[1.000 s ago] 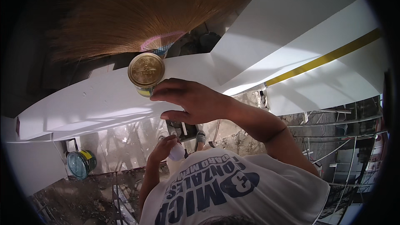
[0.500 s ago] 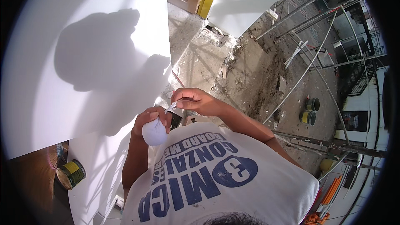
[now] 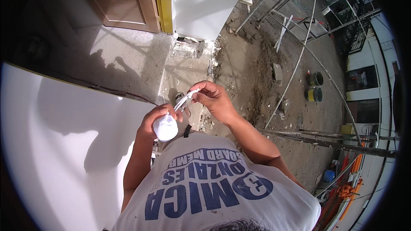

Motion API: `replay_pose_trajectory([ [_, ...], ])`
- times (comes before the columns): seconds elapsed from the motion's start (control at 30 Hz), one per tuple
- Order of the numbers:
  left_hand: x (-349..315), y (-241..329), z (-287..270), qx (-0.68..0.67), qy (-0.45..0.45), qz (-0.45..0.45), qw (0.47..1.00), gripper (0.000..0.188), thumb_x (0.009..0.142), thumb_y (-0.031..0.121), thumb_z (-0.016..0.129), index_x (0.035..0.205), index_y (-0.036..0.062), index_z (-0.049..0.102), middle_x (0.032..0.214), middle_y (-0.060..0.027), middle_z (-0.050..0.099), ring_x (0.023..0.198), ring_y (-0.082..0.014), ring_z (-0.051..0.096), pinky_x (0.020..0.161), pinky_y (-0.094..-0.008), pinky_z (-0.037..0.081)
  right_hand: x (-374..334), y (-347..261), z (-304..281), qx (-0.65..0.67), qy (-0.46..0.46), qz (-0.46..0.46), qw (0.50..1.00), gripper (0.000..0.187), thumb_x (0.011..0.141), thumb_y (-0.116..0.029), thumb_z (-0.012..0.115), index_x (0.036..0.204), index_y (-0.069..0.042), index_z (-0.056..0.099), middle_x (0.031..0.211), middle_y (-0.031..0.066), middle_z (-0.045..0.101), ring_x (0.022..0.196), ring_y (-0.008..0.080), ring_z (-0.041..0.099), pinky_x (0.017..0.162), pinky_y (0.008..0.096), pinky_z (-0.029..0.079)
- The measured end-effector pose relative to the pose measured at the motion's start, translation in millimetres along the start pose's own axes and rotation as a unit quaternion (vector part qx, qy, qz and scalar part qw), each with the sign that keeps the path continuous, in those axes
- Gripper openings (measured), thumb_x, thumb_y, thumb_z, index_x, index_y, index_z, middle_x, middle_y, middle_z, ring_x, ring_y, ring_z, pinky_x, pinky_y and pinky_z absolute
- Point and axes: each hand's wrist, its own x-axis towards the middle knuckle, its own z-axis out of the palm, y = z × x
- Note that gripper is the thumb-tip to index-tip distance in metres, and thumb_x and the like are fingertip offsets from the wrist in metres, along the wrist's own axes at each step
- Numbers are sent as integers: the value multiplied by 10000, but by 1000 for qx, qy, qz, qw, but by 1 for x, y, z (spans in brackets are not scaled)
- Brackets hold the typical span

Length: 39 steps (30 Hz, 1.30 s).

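Observation:
In front of my chest I hold a round bundle of white cloth (image 3: pixel 165 130) with a twisted tail. My left hand (image 3: pixel 151 120) is closed around the bundle's neck, and the ball bulges out below the fingers. My right hand (image 3: pixel 217 102) pinches the far end of the white tail (image 3: pixel 185 99) between thumb and fingers, up and to the right of the left hand. The tail stretches between the two hands. What is inside the bundle, if anything, is hidden.
A white wall (image 3: pixel 77 137) stands close on my left. Beyond it are a brown door (image 3: pixel 128 0) and a yellow frame (image 3: pixel 163 6). Broken, dug-up ground (image 3: pixel 252 72) lies to the right, with metal scaffolding poles (image 3: pixel 295 66) and two buckets (image 3: pixel 314 94).
My view has shifted, showing more of the door and floor. My right hand has moved away from the left, and a longer stretch of the white tail now shows between them.

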Motion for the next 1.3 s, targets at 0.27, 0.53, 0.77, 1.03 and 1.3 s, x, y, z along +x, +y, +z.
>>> replay_pose_trajectory([
  [0.27, 160, 4, -151, 284, 179, 46, 941, 409, 1077, 388, 468, 1141, 47, 686, 1034, -88, 719, 959, -186, 637, 846, -356, 500, 224, -19, -64, 35, -38, 3, 999, 188, 1004, -67, 635, 1166, 16, 682, 943, 85, 688, 881, 162, 647, 842, 321, 520],
  [0.53, 200, 142, -163, 340, 312, 18, 887, 414, 1065, 439, 512, 1070, 41, 627, 1175, -168, 692, 1148, -246, 635, 975, -391, 475, 458, -54, -48, -214, -224, 3, 951, 163, 979, 56, 572, 1113, -32, 603, 890, 22, 649, 819, 95, 598, 741, 248, 478],
  [0.77, 196, 198, -179, 113, 543, 221, 802, 314, 1077, 169, 460, 1366, 48, 470, 1103, -136, 723, 943, -208, 701, 864, -340, 536, 593, -76, 66, -322, -451, -25, 832, 118, 945, 21, 638, 1055, 9, 680, 999, 125, 709, 867, 199, 706, 769, 303, 554],
  [1.03, 201, 380, -287, 276, 602, 129, 738, 392, 1045, 367, 533, 1285, 67, 609, 1111, -172, 715, 1039, -346, 696, 908, -437, 518, 744, -54, 212, -385, -604, -73, 694, 112, 924, -64, 712, 1030, -32, 726, 994, 94, 728, 881, 191, 714, 780, 312, 563],
  [1.3, 167, 559, -332, 479, 712, 96, 504, 217, 981, 227, 633, 1121, 84, 719, 1157, -117, 700, 1013, -290, 703, 884, -399, 565, 864, -126, 371, -351, -650, -110, 665, 138, 932, -40, 670, 1059, 1, 705, 1002, 155, 705, 934, 294, 707, 824, 367, 559],
])
